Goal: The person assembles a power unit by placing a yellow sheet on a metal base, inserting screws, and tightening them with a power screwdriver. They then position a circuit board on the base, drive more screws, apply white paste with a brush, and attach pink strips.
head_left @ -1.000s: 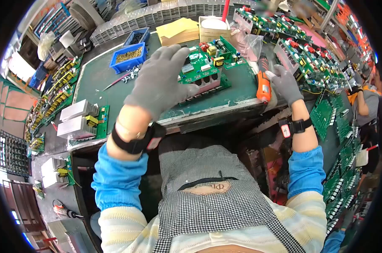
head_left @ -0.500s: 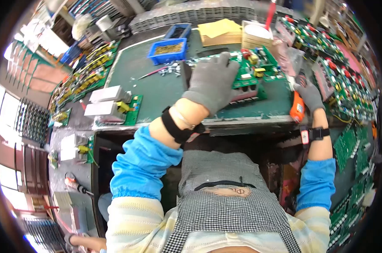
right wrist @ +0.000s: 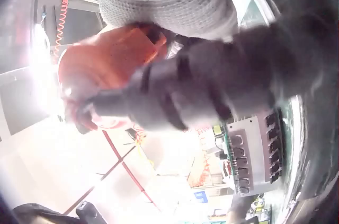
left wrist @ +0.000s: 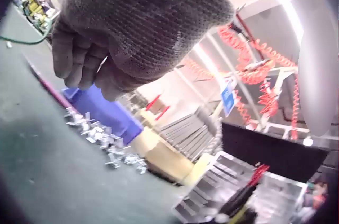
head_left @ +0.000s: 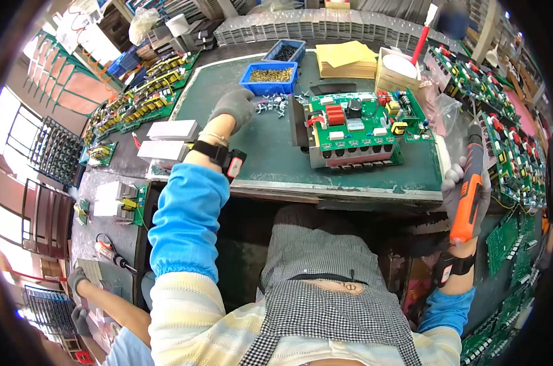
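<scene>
Taking the circuit board (head_left: 368, 141) on the bench (head_left: 252, 165) as the landmark, silver metal blocks (head_left: 164, 150) lie well to its left, near the bench's left edge. The left hand (head_left: 233, 108), gloved in grey, comes next, apart from the board and over the bench. Its grip is relaxed, the fingers bent loosely downward with nothing seen between them. (A thin pink tool (left wrist: 50, 90) shows close to those fingertips in the left wrist view, though I cannot tell whether they touch.)

A blue bin (head_left: 269, 88) of brass-coloured pieces stands beyond the board's left end, and small silver clips (head_left: 276, 105) lie loose in front of it, between the left hand and the board. The left hand is plainly the nearer one to both. A dark upright plate (head_left: 298, 122) stands at the board's left end; the board's long side runs roughly along the bench's front edge. Behind the board are yellow sheets (head_left: 349, 53).

Right of the board, the right hand (head_left: 482, 196) has its grip curled round an orange power screwdriver (head_left: 467, 207). The tool's long axis points away from the body, crosswise to the board, orange end nearest the person. More boards (head_left: 520, 165) lie beyond it.
</scene>
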`<state>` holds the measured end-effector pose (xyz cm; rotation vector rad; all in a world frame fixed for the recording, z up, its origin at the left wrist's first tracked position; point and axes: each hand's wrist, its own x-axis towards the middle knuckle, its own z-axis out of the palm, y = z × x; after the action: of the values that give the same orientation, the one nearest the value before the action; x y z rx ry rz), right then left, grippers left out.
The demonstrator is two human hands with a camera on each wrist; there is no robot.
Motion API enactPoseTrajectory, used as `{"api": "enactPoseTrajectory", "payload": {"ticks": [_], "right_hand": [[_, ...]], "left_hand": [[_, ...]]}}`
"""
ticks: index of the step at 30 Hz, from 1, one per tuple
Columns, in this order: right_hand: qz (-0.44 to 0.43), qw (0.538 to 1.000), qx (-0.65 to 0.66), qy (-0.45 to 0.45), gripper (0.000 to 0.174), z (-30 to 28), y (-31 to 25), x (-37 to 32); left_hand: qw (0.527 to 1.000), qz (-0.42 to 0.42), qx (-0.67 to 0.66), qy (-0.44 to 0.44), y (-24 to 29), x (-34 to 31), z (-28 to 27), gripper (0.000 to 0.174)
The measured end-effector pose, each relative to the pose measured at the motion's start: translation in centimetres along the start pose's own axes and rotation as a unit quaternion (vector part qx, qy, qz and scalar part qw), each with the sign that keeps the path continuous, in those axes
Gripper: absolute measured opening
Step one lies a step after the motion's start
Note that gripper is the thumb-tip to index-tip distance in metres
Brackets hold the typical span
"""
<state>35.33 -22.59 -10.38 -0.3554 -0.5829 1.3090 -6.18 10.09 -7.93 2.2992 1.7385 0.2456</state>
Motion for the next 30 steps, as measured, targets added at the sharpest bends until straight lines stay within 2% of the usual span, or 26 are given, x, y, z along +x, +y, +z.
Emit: {"api": "enactPoseTrajectory", "payload": {"ticks": [3,4,7,8,11,12,13,16,18,19,20,23,27,30], "right_hand": [[0.003,0.999,-0.001,0.040,0.060,3.4,0.5,-0.2],[-0.007,0.999,0.013,-0.033,0.066,3.4,0.9,-0.4],[-0.003,0.999,0.046,-0.002,0.076,5.2,1.1,-1.3],[0.007,0.996,0.080,-0.033,0.079,4.8,0.8,-1.7],[-0.057,0.985,0.112,-0.121,0.082,3.9,2.4,-2.0],[-0.085,0.988,0.073,-0.106,0.075,4.8,3.0,-1.7],[-0.091,0.988,0.053,-0.115,0.075,5.5,3.5,-1.0],[0.015,0.991,0.055,-0.123,0.090,5.0,5.5,-0.8],[0.083,0.992,0.005,-0.098,0.091,6.5,7.2,-1.1],[0.087,0.987,-0.069,-0.115,0.085,7.9,7.6,-0.8],[0.102,0.982,-0.101,-0.119,0.080,8.2,8.3,-0.7],[0.148,0.963,-0.180,-0.134,0.067,9.9,9.7,-0.4],[0.232,0.925,-0.267,-0.140,0.052,10.9,11.5,0.0],[0.262,0.897,-0.321,-0.151,0.047,11.0,12.8,-0.1]], "left_hand": [[0.995,0.005,0.088,-0.052,0.0,1.5,1.2,0.035],[0.991,0.004,0.111,-0.070,0.2,2.0,1.6,0.035],[0.984,-0.002,0.156,-0.090,0.6,2.7,1.8,0.035],[0.983,-0.001,0.147,-0.106,0.7,2.8,1.7,0.035],[0.996,-0.007,0.058,-0.074,0.0,1.9,1.6,0.034],[0.998,-0.026,0.019,-0.048,0.3,0.9,1.3,0.034],[0.998,-0.034,0.006,-0.046,0.0,0.5,1.3,0.034],[0.998,-0.051,-0.035,-0.012,-0.6,-1.0,1.2,0.031],[0.970,-0.089,-0.224,-0.020,-1.1,-1.5,1.6,0.027],[0.943,-0.105,-0.314,-0.024,-1.1,-1.7,1.4,0.026],[0.910,-0.081,-0.405,-0.018,-0.9,-2.0,1.2,0.021],[0.862,-0.059,-0.503,0.025,1.4,-5.1,-0.9,0.024],[0.863,0.033,-0.505,-0.010,3.1,-9.0,-3.0,0.026],[0.873,0.087,-0.479,-0.026,3.7,-11.1,-4.2,0.025]]}}
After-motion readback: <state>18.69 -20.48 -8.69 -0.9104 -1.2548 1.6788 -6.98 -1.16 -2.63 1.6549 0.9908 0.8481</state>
